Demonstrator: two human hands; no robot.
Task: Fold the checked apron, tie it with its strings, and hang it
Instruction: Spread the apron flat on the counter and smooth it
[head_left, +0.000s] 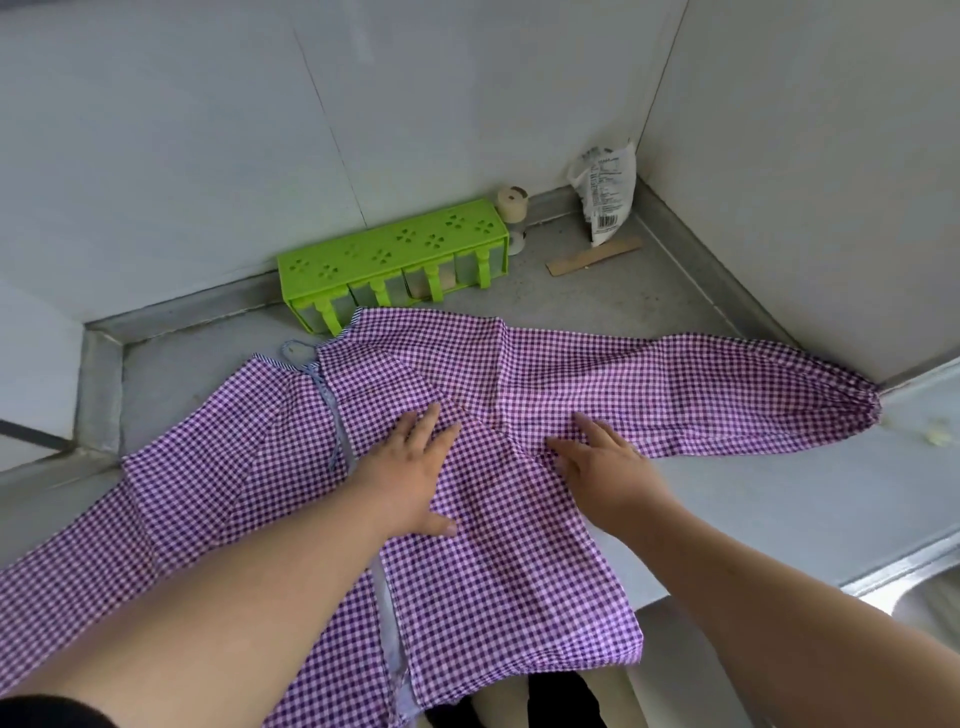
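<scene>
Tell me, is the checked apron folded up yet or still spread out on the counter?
Mostly spread out. The checked apron lies across the counter, with both hands, left hand and right hand, on it.

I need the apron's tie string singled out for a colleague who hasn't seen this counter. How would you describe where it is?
Start at the green spice rack against the back wall. Just in front of its left end lies the purple checked apron, spread on the grey counter. The string is the thin pale blue strip running down the cloth, left of the left hand; it is plain, not checked.
</scene>
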